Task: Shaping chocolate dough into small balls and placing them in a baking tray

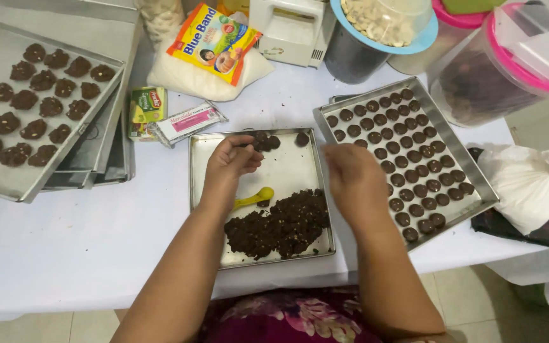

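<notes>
Head view, looking down on a white table [65, 248].

Left hand [231, 159]: over the far part of the square metal tray [204, 190], fingers curled and pinched beside a small dark dough ball [265, 142]; whether touching it, cannot tell.

Right hand [354, 181]: blurred, between the square tray and the filled tray [471, 171], back upward, fingers loosely bent; nothing visibly held.

Dark dough heap [284, 223]: near corner of the square tray, yellow spoon [255, 197] just beside it, a second dough ball [302, 139] at the far edge.

Filled tray: rows of round dark pieces [408, 159], right of the square tray.

Far left: stacked trays [106, 152] with larger dark lumps [39, 108].

Behind: packets [214, 41], lidded plastic tubs [509, 63], white bag [528, 184].
</notes>
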